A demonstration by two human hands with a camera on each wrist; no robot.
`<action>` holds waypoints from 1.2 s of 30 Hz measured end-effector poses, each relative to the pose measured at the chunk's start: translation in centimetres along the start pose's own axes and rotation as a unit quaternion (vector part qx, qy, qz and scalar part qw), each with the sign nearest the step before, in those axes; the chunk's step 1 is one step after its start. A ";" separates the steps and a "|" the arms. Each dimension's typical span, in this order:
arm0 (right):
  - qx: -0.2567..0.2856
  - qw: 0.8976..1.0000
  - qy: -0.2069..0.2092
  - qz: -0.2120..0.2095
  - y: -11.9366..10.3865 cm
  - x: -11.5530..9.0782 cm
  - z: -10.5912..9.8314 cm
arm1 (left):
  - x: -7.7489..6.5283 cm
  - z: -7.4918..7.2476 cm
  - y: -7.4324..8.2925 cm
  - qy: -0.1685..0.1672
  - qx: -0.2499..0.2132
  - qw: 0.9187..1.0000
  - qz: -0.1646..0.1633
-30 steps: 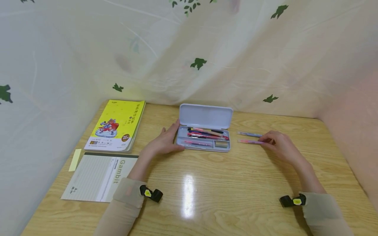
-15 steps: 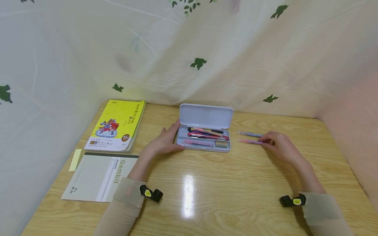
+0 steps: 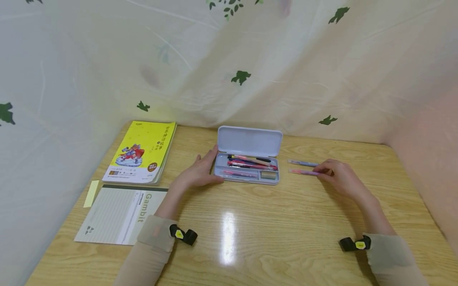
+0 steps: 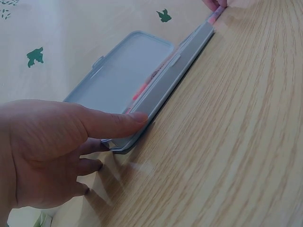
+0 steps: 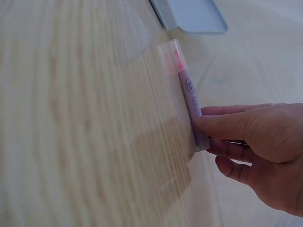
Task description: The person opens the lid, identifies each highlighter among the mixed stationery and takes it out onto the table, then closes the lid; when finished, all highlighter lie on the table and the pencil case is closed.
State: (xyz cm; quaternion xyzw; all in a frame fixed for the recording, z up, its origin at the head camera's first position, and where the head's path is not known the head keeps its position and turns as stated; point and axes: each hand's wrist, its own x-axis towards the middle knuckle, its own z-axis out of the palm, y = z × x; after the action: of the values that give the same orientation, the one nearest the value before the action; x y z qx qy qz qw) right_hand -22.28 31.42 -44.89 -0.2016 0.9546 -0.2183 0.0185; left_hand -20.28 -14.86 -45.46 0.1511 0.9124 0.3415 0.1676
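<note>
An open pale blue pencil case point(image 3: 249, 141) stands toward the back of the table, lid up. My left hand point(image 3: 200, 171) holds its left end, the thumb point(image 4: 120, 124) along the front wall and the fingers behind. Inside lie several pens point(image 3: 250, 164), a pink-and-lilac pen point(image 3: 239, 174) in the front compartment and a small grey-brown block point(image 3: 268, 174). To the right, my right hand point(image 3: 338, 176) pinches the rear end of a lilac highlighter point(image 5: 189, 92) with a pink tip under a clear cap, lying close along the table. Just behind it lies a blue pen point(image 3: 303, 163), its right end by my fingers.
On the left are a yellow-covered book point(image 3: 143, 147), a Gambit notebook point(image 3: 114, 214) partly under my left forearm, and a pale yellow strip point(image 3: 91, 194). Pale cloth point(image 3: 286, 79) with green leaf shapes hangs behind the wooden table point(image 3: 279, 246).
</note>
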 end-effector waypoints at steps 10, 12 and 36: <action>0.000 0.996 0.079 -0.036 -1.0 -0.1 -0.3 | 0.0 0.1 0.2 -0.002 -0.002 1.000 -0.002; 0.005 0.994 0.095 -0.052 -2.2 0.5 -0.2 | 0.0 0.1 0.1 0.001 0.000 1.000 -0.003; 0.129 0.989 0.013 -0.072 -12.8 6.9 4.4 | -0.3 0.0 0.4 0.007 -0.014 1.000 0.007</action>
State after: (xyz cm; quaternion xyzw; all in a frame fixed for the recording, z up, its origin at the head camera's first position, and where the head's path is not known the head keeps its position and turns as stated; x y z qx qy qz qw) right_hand -23.24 16.44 -43.06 -0.2632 0.9015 -0.3431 0.0165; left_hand -19.99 -14.69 -45.18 0.1529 0.9075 0.3568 0.1604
